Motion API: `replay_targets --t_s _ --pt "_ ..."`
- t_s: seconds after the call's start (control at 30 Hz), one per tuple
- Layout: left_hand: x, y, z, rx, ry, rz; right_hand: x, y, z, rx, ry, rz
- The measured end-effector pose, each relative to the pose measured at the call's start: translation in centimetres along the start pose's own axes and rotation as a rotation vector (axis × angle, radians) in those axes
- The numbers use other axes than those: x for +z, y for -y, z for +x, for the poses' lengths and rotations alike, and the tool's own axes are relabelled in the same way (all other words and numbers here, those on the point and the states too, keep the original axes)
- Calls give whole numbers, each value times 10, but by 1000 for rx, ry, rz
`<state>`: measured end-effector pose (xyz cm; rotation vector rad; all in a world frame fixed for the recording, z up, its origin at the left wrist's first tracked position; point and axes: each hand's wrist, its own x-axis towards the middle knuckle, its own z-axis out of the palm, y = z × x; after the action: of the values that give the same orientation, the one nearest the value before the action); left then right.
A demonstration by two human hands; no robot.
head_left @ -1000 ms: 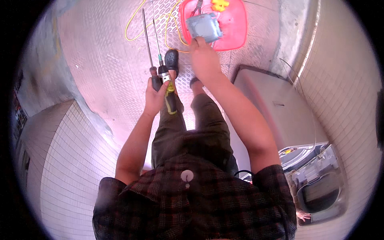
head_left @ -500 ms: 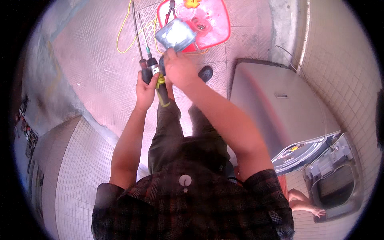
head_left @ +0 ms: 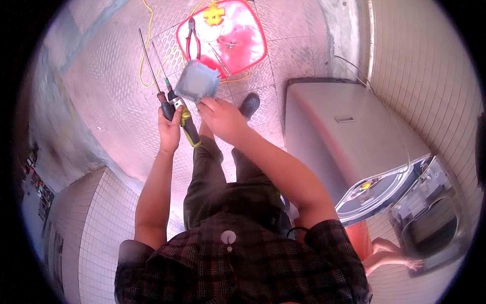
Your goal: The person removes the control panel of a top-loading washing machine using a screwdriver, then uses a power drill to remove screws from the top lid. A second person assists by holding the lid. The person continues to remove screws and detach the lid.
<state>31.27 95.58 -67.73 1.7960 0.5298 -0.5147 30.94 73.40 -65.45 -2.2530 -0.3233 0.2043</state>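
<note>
My left hand point(head_left: 169, 133) is closed around two tools together. One is a long-shafted screwdriver point(head_left: 165, 107) with a dark handle; the other is a yellow-green and black cordless screwdriver point(head_left: 189, 129) carrying a long, thin bit. Both shafts point away from me. To the right, my right hand point(head_left: 221, 120) pinches the near edge of a translucent bluish-grey plastic packet point(head_left: 197, 81). The packet hangs over the near left edge of a red-rimmed tray or stool top point(head_left: 257, 55). Red-handled pliers point(head_left: 192, 40) lie on that surface, partly behind the packet.
A yellow plug-like piece point(head_left: 213, 15) and a slim tool point(head_left: 218, 58) lie on the red surface. Yellow cord point(head_left: 142, 71) loops over the tiled floor. A large grey appliance point(head_left: 349, 131) stands at right; another person's hand point(head_left: 415, 264) rests by its detached front panel point(head_left: 458, 223).
Both hands have come nearer and left, carrying the tools and the packet. The packet has uncovered more of the red surface, including the slim tool. The view has shifted too.
</note>
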Motion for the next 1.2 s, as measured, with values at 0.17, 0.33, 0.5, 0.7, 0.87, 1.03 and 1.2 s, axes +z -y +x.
replay_targets --t_s 0.17,0.33,0.5,0.7,0.87,1.03,1.2 --pt "13 -21 23 73 2 99 -23 -5 -41 249 -185 190" --pt "39 -60 27 66 67 62 -26 -31 -83 770 -177 194" --pt "38 -61 7 14 109 22 -40 -47 -87 569 -137 269" --pt "29 -45 -44 -27 94 15 -66 -90 -28 348 -17 15" --pt "16 -10 -67 -123 40 -22 -90 -113 33 237 30 -325" --pt "2 -3 -67 -147 59 -4 -100 -99 76 536 334 -385" --pt "-5 -1 -65 -166 85 -41 -89 -105 102 533 367 -397"
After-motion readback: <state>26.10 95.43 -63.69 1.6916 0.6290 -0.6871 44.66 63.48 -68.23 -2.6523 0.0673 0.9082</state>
